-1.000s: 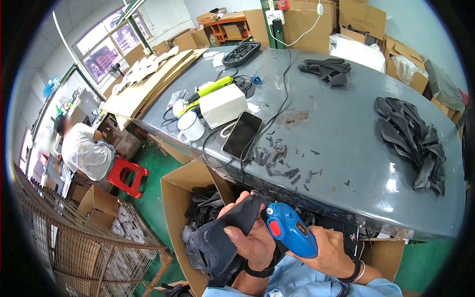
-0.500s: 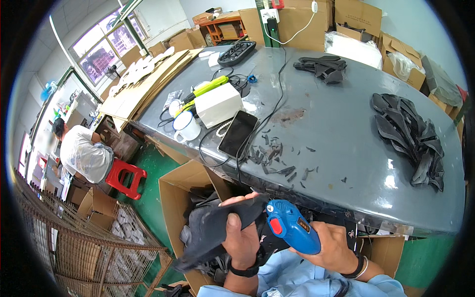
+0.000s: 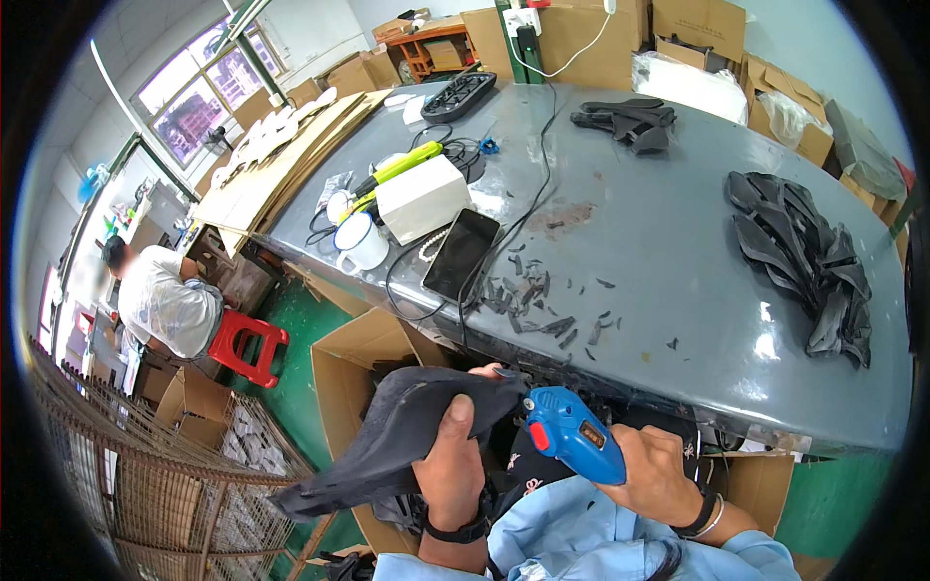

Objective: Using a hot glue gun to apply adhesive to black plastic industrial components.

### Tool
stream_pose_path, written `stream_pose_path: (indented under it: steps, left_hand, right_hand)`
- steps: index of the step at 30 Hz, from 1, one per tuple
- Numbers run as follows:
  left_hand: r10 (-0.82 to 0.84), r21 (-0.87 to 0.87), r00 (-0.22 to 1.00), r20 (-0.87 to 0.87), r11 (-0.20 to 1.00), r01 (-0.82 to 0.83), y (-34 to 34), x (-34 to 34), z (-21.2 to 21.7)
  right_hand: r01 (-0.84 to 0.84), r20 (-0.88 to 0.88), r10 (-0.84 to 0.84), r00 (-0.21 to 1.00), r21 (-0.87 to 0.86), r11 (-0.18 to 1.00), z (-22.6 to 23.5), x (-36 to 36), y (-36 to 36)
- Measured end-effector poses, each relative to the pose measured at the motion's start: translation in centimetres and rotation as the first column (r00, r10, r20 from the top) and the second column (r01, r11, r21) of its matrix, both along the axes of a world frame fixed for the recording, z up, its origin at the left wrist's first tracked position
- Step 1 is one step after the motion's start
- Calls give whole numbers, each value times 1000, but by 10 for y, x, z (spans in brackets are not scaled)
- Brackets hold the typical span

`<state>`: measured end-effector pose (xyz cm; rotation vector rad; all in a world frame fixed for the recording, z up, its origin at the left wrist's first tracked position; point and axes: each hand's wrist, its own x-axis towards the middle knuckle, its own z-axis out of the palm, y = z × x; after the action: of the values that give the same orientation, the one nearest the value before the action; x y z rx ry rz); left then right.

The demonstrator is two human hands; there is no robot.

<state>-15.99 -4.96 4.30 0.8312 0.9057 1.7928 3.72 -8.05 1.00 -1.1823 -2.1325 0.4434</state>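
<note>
My left hand (image 3: 451, 474) is closed on a curved, dark grey moulded piece (image 3: 387, 436), thumb on top, fingers beneath. The piece is wide in the middle and tapers to both ends; its left end hangs down toward the wire rack. My right hand (image 3: 661, 476) is wrapped round a blue hand-held power tool (image 3: 579, 438) with a red button and a small display. The tool's front end is right by the piece's right tip; whether they touch I cannot tell. An open cardboard box (image 3: 334, 373) with more dark pieces stands below my left hand.
Dark trimmings (image 3: 523, 295) lie scattered on the grey table (image 3: 659, 271). Piles of dark pieces (image 3: 804, 261) lie right and far. Phone (image 3: 463, 254), mug (image 3: 361, 242) and white box (image 3: 423, 198) stand left, with cables. A wire rack (image 3: 184, 465) and a seated person (image 3: 170, 300) are farther left.
My left hand has turned the dark piece so more of its broad face shows, and its left end has swung out leftward. The blue tool stays close to the piece's right tip.
</note>
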Motion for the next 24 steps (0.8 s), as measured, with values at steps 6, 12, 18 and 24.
stream_pose_path:
  steps: [6, 12, 18, 24]
  left_hand:
    - [23, 67, 988, -150, 998, -13, -1, -4, -13]
    - [87, 80, 996, 19, 993, -88, -4, 1, -11]
    - [94, 13, 992, -78, 996, -94, -2, 10, -16]
    - [66, -16, 987, -148, 997, -70, 0, 11, -8]
  right_hand:
    - [-2, -4, 2, 1000, -11, 1000, 0, 2, -2]
    - [-7, -22, 7, 1000, -14, 1000, -1, 4, -2]
    - [-23, -80, 18, 997, -61, 998, 0, 1, -2]
    - [-9, -77, -1, 997, -128, 992, 4, 0, -1]
